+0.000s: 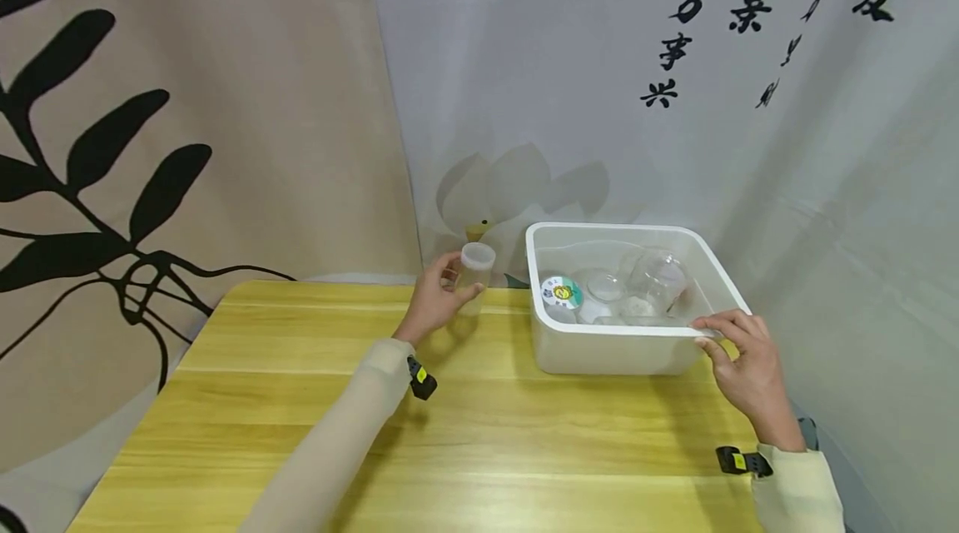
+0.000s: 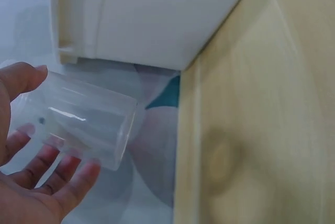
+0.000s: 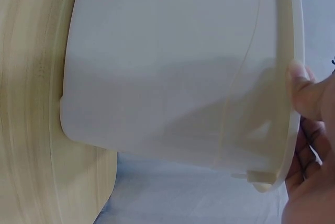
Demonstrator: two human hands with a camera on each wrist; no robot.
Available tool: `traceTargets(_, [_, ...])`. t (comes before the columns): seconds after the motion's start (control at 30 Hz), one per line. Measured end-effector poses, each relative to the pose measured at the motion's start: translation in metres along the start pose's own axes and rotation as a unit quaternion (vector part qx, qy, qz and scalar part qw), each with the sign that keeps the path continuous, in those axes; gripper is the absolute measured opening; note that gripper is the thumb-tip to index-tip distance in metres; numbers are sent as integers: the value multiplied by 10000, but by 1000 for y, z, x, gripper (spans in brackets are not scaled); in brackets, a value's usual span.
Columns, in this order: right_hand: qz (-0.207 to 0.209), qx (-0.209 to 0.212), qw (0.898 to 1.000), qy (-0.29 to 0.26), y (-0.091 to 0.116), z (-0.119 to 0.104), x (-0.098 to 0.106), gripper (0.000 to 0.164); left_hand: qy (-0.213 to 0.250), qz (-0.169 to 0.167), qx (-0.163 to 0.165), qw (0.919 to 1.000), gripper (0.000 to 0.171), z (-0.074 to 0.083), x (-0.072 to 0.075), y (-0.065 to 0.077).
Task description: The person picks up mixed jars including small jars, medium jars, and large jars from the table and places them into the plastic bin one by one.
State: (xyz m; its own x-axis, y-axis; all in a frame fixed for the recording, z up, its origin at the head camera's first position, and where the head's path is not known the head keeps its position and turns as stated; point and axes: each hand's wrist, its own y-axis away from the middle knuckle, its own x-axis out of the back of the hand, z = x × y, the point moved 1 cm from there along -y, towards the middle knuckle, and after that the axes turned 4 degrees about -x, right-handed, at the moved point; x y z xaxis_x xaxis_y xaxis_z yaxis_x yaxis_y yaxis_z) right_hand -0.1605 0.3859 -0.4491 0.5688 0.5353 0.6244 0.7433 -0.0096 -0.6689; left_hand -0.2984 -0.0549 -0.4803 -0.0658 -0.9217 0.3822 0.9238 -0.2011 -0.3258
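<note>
My left hand (image 1: 438, 297) grips a clear plastic jar (image 1: 477, 264) with a whitish lid, left of the white bin. In the left wrist view the jar (image 2: 84, 116) lies between thumb and fingers, tilted in that view, over the table's back edge. My right hand (image 1: 745, 362) pinches the rim at the near right corner of the white plastic bin (image 1: 614, 350), thumb outside and fingers over the edge. Inside the bin lie several clear containers, among them a large clear jar (image 1: 659, 279), a clear round lid (image 1: 605, 285) and a round piece with a green and white label (image 1: 562, 292).
The bin stands on a yellow wood-grain table (image 1: 479, 450), near its back right edge. Behind the table hangs a printed cloth (image 1: 524, 83) with black characters and a plant pattern on the left.
</note>
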Motion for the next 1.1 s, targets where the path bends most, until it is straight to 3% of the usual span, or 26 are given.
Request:
traceTargets(0.33, [-70,-85,9999,81,0,0,-1,31,-236,17,-292,9993,58,29,6,-3])
traceTargets(0.5, [-115,-125,9998,51,-2,-1,-1,30,-129,35,-539,9985,58,46,8,-5])
traceTargets(1.1, [-64,-69,9999,44,-1,-1,2,31,-526,-224,-1329,9895,59,104,1,-18])
